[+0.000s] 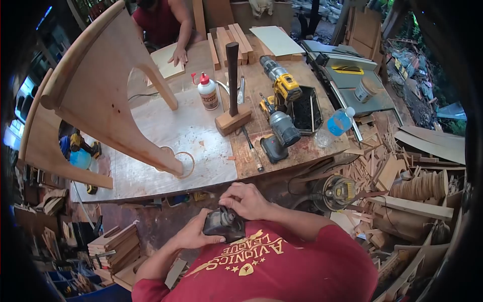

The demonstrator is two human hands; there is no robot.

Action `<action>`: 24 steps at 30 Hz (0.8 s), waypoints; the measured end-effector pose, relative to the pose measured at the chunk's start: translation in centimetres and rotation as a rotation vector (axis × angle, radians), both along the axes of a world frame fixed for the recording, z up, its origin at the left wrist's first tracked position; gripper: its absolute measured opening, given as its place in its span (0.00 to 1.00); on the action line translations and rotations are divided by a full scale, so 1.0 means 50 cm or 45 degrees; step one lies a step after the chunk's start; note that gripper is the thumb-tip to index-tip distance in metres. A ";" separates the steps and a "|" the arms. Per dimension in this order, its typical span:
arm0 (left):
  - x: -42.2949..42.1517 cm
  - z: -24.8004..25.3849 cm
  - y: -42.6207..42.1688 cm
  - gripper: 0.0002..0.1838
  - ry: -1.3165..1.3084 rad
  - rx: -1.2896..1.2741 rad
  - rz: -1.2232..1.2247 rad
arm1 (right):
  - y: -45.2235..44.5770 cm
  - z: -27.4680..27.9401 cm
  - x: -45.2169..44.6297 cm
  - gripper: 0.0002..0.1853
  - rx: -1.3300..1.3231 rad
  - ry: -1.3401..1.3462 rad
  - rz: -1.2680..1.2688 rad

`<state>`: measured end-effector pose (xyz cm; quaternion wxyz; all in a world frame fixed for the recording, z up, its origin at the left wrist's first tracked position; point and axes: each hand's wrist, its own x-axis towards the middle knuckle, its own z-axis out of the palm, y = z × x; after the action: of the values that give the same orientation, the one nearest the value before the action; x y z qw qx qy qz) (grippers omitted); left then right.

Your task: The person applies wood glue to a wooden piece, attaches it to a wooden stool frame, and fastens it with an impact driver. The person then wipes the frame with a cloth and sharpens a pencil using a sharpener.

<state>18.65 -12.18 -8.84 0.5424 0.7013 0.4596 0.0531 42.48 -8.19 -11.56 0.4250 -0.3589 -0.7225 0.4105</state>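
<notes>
Close against my red shirt, both my hands hold a dark, rounded, palm-sized tool [225, 225]; its exact kind is unclear. My left hand [195, 232] is wrapped round its left side, with the thumb along the near edge. From the far right side, my right hand [246, 200] closes its bent fingers on the top of the tool. Beyond my hands stands the workbench [211, 146], partly covered by a pale sheet. A curved wooden chair-like frame [100, 85] rests on it at the left, one leg end beside a ring outline.
On the bench are a glue bottle [208, 93], a wooden mallet [233, 113], a screwdriver [252, 151], yellow drills [284, 83] and a blue-liquid bottle [340, 122]. A table saw [347, 70] stands right, wood scraps [382, 171] below. Opposite, another person's hand [178, 56] touches a board.
</notes>
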 end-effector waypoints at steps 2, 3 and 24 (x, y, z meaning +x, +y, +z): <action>-0.011 -0.005 -0.001 0.46 -0.028 0.028 0.102 | -0.025 -0.030 0.021 0.12 -0.272 -0.195 -0.039; -0.012 -0.007 0.004 0.46 -0.029 0.038 0.146 | -0.043 -0.044 0.033 0.12 -0.382 -0.227 -0.029; -0.081 -0.020 0.042 0.41 -0.105 0.202 0.856 | 0.156 -0.101 0.016 0.35 -0.482 0.464 -0.325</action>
<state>14.58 -10.09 -9.86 0.4565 0.5479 0.6370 0.2926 43.30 -0.40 -16.62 0.5215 -0.4402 -0.4937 0.5389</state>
